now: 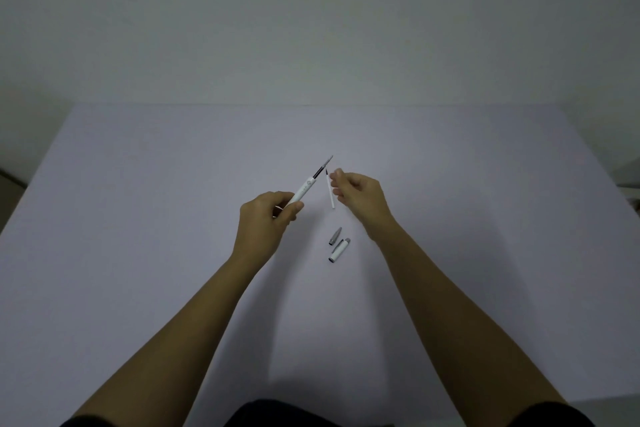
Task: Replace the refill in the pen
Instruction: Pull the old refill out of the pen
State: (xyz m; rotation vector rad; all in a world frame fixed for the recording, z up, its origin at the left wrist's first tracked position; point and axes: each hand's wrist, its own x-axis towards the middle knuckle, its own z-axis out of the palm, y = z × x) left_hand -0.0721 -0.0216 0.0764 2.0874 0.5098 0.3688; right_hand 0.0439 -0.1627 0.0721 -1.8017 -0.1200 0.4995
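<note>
Wide pale lavender table [138, 218], matte and evenly coloured, meeting a plain off-white wall [311, 10] along its far edge. Dim, cool, flat light, brightest near the table's middle. Darker strips of room beyond both side edges, too dark to identify.

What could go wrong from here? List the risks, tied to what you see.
1. The dark refill juts far out of the white pen barrel held by the left hand; tilted downward, it might slide out.
2. The thin white refill lies near the right hand, whose fingers could knock it away.
3. The grey cone tip and white cap lie loose on the pale table, close to the right forearm, which might sweep them off.
</note>
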